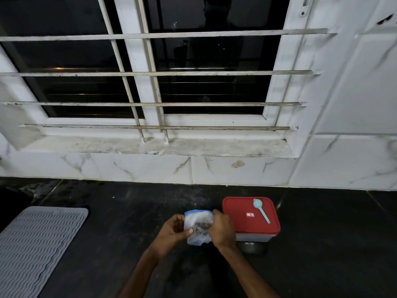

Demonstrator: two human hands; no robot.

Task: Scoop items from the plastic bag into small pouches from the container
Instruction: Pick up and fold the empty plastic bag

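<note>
**Two hands hold a little bag by the red box**

A small plastic bag point(197, 220) sits right between two hands, low in the middle of the view. The bag is clear and has a blue strip along its top. Some dark bits lie inside it, but they are too small to tell what they are.

The left hand point(174, 230) grips the left side of the bag. Its thumb presses on the front and its fingers curl round behind. The right hand point(223, 230) grips the right side, with its fingers pinched at the top edge. So both hands are closed on the bag, one on each side. I cannot tell if the bottom of the bag rests on the black counter point(107, 244) or hangs just over it.

Just to the right of the right hand stands a box point(240, 209) with a red lid. The lid is on. The hand is very close to the box, maybe touching it. A light blue spoon point(262, 212) lies on top of the lid, with its round end pointing away from the person.

Far to the left, a grey wavy mat point(38, 244) lies on the counter. Behind it all is a white tiled wall and a dark window point(204, 61) with white bars.
</note>
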